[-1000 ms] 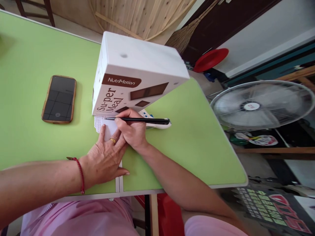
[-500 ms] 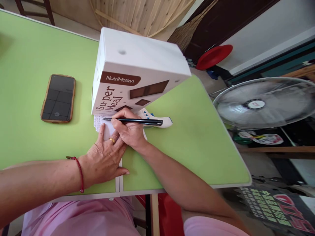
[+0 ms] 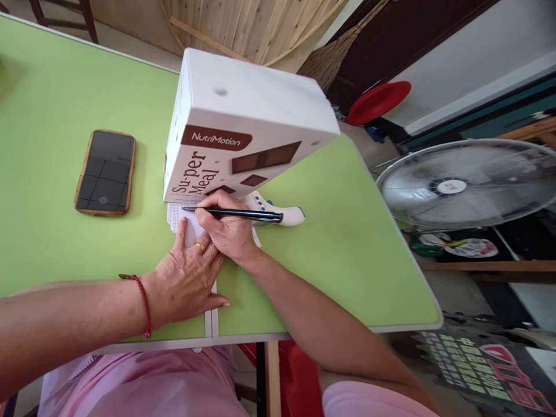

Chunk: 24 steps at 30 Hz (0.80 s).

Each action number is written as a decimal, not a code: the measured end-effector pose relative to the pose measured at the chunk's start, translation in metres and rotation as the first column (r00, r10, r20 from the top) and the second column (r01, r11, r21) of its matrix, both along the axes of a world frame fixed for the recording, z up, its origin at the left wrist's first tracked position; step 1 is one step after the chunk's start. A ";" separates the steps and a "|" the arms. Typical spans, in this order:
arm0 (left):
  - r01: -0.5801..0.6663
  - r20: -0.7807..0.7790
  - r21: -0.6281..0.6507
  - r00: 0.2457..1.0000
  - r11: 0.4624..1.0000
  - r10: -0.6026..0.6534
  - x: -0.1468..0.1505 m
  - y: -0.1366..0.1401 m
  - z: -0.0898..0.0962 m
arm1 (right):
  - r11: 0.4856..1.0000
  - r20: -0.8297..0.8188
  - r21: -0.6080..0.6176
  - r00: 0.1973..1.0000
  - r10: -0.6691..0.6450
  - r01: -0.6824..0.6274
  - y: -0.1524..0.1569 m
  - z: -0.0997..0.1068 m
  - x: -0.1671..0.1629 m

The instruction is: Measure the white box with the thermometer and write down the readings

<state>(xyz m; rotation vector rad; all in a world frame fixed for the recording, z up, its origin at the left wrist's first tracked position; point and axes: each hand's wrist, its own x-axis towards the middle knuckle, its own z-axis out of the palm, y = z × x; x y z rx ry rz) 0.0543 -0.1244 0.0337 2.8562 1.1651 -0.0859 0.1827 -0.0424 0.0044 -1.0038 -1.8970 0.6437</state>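
Note:
A black pen (image 3: 252,214) is pinched in my right hand (image 3: 230,229), its tip at the upper part of a small sheet of paper (image 3: 192,230) with rows of writing along its left side. My left hand (image 3: 186,272) lies flat with fingers spread, pressing on the paper's lower part; it wears a ring and a red cord bracelet. Just beyond the paper stands a white box (image 3: 247,127) printed "NutriMotion Su-per Meal". Partly hidden behind my right hand is a white object with blue dots (image 3: 293,216), whose kind I cannot make out.
A phone in a wooden-looking case (image 3: 106,172) lies on the green table (image 3: 339,260) to the left. Off the table's right edge are a fan (image 3: 452,185) and a red round object (image 3: 379,102). A dark printed board or bag (image 3: 486,370) is at lower right.
The pen has tilted very slightly in my right hand, its tip staying near the same spot. My left hand keeps its place on the paper; the whole view has shifted a little.

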 end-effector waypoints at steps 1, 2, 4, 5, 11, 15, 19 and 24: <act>0.000 0.004 0.009 1.000 1.000 0.000 0.000 0.000 -0.001 | 1.000 0.003 -0.001 1.000 -0.003 0.003 0.000 0.000 0.000; -0.001 0.007 0.016 1.000 1.000 0.000 0.000 0.000 -0.002 | 1.000 0.005 -0.003 1.000 -0.006 0.006 0.000 0.000 0.000; -0.001 0.009 0.025 1.000 1.000 0.001 -0.001 0.000 -0.003 | 1.000 0.003 -0.004 1.000 -0.008 0.008 -0.001 0.001 0.000; -0.002 0.009 0.026 1.000 1.000 0.001 -0.001 0.001 -0.003 | 1.000 -0.003 -0.002 1.000 -0.007 0.007 -0.001 0.001 0.000; -0.006 0.017 0.021 1.000 1.000 0.006 0.000 0.001 -0.002 | 1.000 -0.024 -0.013 1.000 0.006 -0.006 0.000 0.003 -0.001; -0.001 0.019 0.024 1.000 1.000 0.000 0.000 0.000 -0.003 | 1.000 -0.029 -0.009 1.000 0.006 -0.006 0.000 0.003 -0.001; 0.000 0.034 0.042 0.999 0.999 -0.002 -0.001 -0.001 -0.004 | 1.000 -0.029 -0.013 0.999 -0.013 0.012 0.000 0.002 0.000; -0.004 0.020 0.023 1.000 1.000 0.004 -0.001 0.000 -0.001 | 1.000 -0.031 -0.008 0.999 -0.016 0.016 0.000 0.002 -0.001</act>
